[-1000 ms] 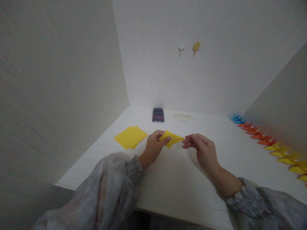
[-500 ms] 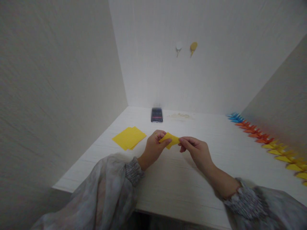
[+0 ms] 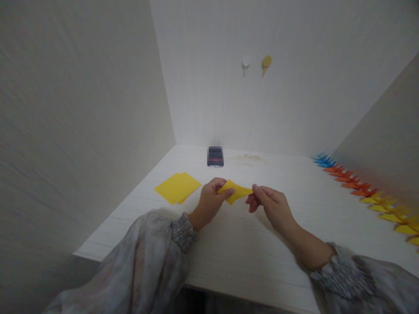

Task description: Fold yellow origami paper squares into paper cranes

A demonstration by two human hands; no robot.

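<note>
A small folded yellow paper (image 3: pixel 236 192) is held just above the white table (image 3: pixel 248 244), between both hands. My left hand (image 3: pixel 209 203) pinches its left end with thumb and fingers closed. My right hand (image 3: pixel 271 207) pinches the paper's right tip, fingers curled together. A stack of flat yellow paper squares (image 3: pixel 177 187) lies on the table to the left of my left hand.
A dark phone (image 3: pixel 215 156) lies near the back wall. A row of folded paper figures, blue (image 3: pixel 322 160), orange (image 3: pixel 347 179) and yellow (image 3: pixel 389 211), runs along the table's right side. Two small hooks (image 3: pixel 256 64) hang on the back wall. Walls enclose the table on three sides.
My right hand slid inward along the paper, then back out to its right tip. The left hand has kept its pinch almost still.
</note>
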